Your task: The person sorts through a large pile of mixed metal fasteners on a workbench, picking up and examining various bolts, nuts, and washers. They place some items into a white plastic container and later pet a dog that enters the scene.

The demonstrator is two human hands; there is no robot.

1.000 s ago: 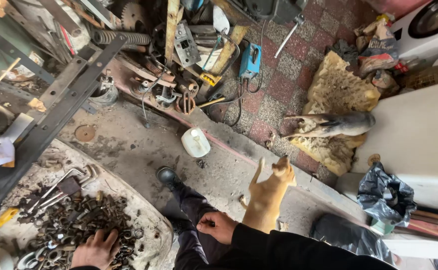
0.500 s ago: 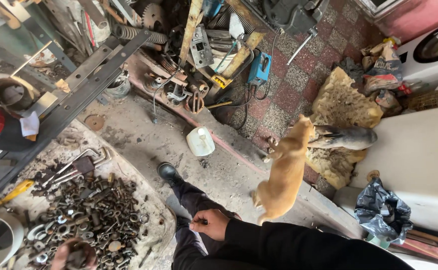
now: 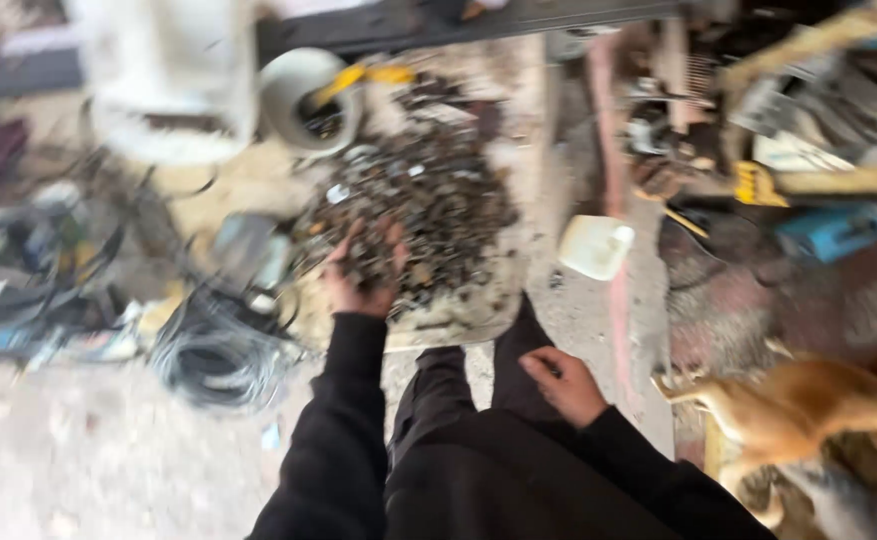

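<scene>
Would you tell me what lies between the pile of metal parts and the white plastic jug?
In the head view, only bare, dusty concrete floor separates the pile of metal parts from the white plastic jug; blur hides finer debris.

A heap of dark, rusty metal parts (image 3: 418, 200) lies spread on a pale, dirty sheet (image 3: 478, 310), just below a round pale bucket (image 3: 298, 95); blur hides the single pieces.

The left hand (image 3: 363, 275) lay on the scrap pile (image 3: 418, 200), at eleven o'clock. The jug (image 3: 594, 246) stood at one o'clock, the dog (image 3: 808, 410) at four.
</scene>
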